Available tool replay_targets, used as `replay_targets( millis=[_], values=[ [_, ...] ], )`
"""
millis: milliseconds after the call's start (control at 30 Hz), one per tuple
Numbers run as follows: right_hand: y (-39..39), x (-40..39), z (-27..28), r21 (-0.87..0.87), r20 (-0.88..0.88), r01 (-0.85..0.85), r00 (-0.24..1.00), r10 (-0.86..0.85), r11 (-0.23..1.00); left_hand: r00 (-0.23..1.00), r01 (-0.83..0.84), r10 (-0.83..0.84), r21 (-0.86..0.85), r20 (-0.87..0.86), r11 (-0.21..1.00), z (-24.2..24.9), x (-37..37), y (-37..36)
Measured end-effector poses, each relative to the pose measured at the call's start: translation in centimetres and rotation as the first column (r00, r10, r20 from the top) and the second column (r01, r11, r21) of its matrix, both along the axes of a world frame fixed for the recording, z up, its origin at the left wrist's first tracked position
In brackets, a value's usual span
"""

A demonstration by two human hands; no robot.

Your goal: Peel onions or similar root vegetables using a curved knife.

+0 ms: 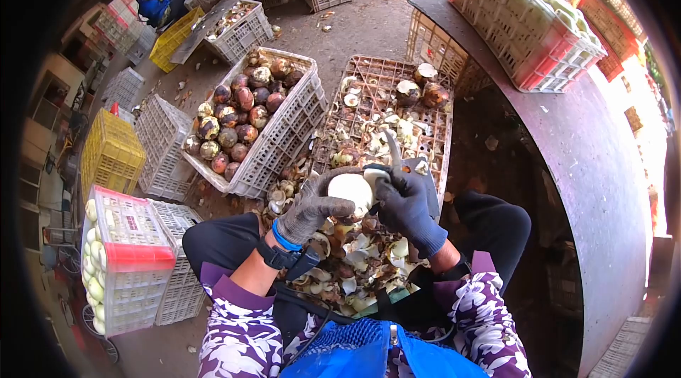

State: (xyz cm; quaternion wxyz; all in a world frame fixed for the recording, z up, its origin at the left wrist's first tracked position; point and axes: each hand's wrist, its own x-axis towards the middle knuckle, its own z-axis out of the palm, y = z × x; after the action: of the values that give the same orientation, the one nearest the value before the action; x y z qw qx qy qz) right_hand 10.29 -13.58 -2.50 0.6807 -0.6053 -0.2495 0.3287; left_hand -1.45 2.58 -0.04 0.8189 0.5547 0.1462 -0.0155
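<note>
Coconut point(345, 190) at center, visible face pared white, underside hidden; left hand point(310, 209) clamped round it, right point(410, 202) closed on curved knife point(392, 151). Parings point(362, 254) at 6. Unpared coconuts point(243, 98) left in crate point(287, 140), 10 o'clock. Pale pared ones point(93, 264) at 8.

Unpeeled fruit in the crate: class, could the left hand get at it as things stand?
Probably not straight away: the unpeeled fruit lies uncovered in the crate, but the left hand holds a peeled fruit it would likely have to put down first.
</note>
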Motion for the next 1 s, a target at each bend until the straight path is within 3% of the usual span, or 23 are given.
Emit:
replay_targets(
  millis=[67, 200, 333, 367, 500, 600, 700, 800, 833, 1000],
  values=[
    [-0.3, 0.1, 1.7, -0.121, -0.231, 0.062, 0.969, -0.088, 0.991, 1.0, 0.015, -0.014, -0.022, 0.015, 1.0, -0.3, 0.0, 0.1],
    [-0.2, 0.3, 1.8, -0.051, -0.199, 0.09, 0.975, -0.098, 0.995, 0.998, -0.054, 0.057, -0.082, 0.036, 0.995, 0.3, 0.5, -0.5],
    [-0.1, -0.1, 1.7, 0.036, -0.231, 0.232, 0.948, -0.218, 0.972, 0.986, -0.147, 0.158, -0.158, 0.06, 0.976, 0.5, 0.8, -0.4],
    [-0.2, -0.1, 2.0, 0.047, -0.231, 0.235, 0.948, -0.219, 0.971, 0.976, -0.124, 0.152, -0.18, 0.155, 0.976, 0.1, 0.9, -0.2],
    [0.0, -0.3, 2.4, 0.063, -0.22, 0.247, 0.948, -0.228, 0.967, 0.952, -0.18, 0.263, -0.406, 0.159, 0.896, -2.2, 1.6, 0.1],
    [0.0, -0.6, 3.4, 0.031, -0.159, 0.204, 0.967, -0.197, 0.978, 0.959, -0.136, 0.269, -0.686, 0.089, 0.714, -2.8, 1.8, 0.0],
    [0.4, -0.5, 1.9, 0.147, 0.009, 0.156, 0.987, -0.159, 0.977, 0.959, -0.193, 0.271, -0.511, 0.082, 0.838, -3.1, 1.5, -0.4],
    [0.1, -0.8, 3.1, 0.007, -0.231, 0.153, 0.962, -0.147, 0.988, 0.944, -0.288, 0.329, -0.402, 0.034, 0.869, -2.0, 1.3, -0.7],
    [0.0, -0.6, 3.4, 0.031, -0.305, 0.173, 0.94, -0.156, 0.984, 0.941, -0.287, 0.334, -0.397, 0.053, 0.872, -1.7, 1.4, -0.8],
    [-0.3, 0.2, 2.2, 0.015, -0.417, 0.248, 0.882, -0.219, 0.969, 0.908, -0.34, 0.407, -0.394, 0.097, 0.854, -1.4, 1.8, -1.2]
  ],
)
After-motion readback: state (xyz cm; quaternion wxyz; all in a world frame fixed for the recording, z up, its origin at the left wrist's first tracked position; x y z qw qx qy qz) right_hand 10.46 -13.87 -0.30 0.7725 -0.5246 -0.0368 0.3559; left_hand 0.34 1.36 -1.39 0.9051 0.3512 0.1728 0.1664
